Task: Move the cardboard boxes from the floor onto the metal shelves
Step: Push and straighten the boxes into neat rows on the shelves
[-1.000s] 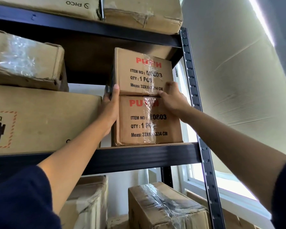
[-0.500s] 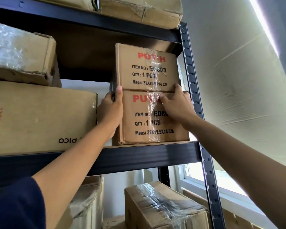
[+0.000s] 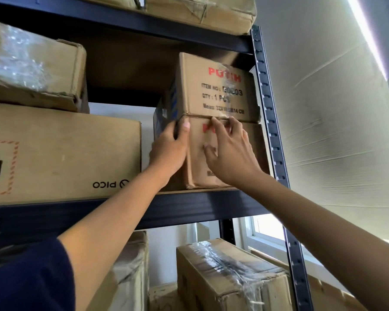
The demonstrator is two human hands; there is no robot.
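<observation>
Two brown cardboard boxes with red print stand stacked at the right end of the metal shelf [image 3: 189,209]. The upper box [image 3: 220,90] sits slightly turned on the lower box [image 3: 259,149]. My left hand [image 3: 169,149] wraps the lower box's front left corner, thumb on its front face. My right hand [image 3: 231,153] lies on the lower box's front with fingers spread, fingertips at the seam between the two boxes, hiding most of its print.
A large PICO box [image 3: 65,153] fills the shelf to the left, a plastic-wrapped box [image 3: 32,68] on top of it. More boxes [image 3: 202,12] sit on the shelf above and a taped box [image 3: 229,277] below. The black upright post [image 3: 272,131] borders the stack; a window [image 3: 265,230] is behind.
My right hand has moved from the stack's right edge to the lower box's front. My left hand has slid down onto that box's corner. The upper box has turned slightly.
</observation>
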